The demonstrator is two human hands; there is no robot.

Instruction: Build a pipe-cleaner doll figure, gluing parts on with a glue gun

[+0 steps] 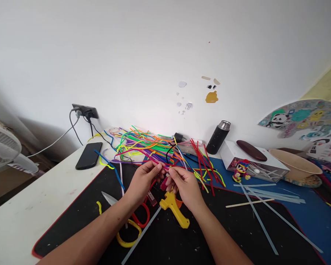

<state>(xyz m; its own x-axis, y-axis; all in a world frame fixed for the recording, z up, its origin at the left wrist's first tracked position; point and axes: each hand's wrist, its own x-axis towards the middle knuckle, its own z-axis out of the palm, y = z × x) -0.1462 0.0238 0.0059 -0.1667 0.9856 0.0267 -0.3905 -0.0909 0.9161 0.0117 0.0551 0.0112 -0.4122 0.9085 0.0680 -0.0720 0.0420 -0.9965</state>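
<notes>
A pink pipe cleaner stretches between my two hands above the black mat. My left hand pinches it between thumb and fingers. Close beside it, my right hand is closed on the same stem, fingertips nearly meeting the left ones. Just below the hands is a small magenta piece, partly hidden by fingers. Under my right hand lies a yellow glue gun, with a glue stick at its rear. Scissors with red and yellow handle loops lie beneath my left forearm.
A heap of coloured pipe cleaners lies against the wall. A phone rests at left. At right are a black flask, a white box, a small colourful figure and loose glue sticks.
</notes>
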